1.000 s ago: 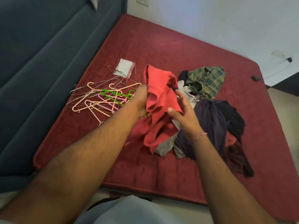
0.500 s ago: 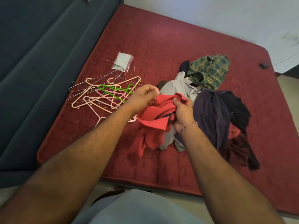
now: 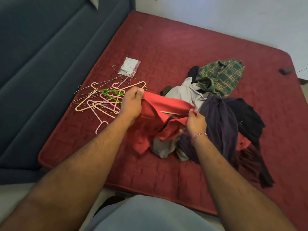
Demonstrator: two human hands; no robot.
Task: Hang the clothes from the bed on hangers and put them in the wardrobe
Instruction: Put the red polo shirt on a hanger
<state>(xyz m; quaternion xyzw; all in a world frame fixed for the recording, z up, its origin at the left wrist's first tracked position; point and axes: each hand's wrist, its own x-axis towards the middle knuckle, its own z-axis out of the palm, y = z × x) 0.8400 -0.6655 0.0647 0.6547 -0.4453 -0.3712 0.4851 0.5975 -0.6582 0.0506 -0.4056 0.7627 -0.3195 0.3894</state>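
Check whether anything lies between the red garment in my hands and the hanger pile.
Nothing visible does. The left hand and right hand stretch the red garment right beside the hangers, with only bare mattress between. The other clothes lie on the opposite side. No wardrobe is in view.

One camera on my head looks forward and down, close over the near edge of the bed.
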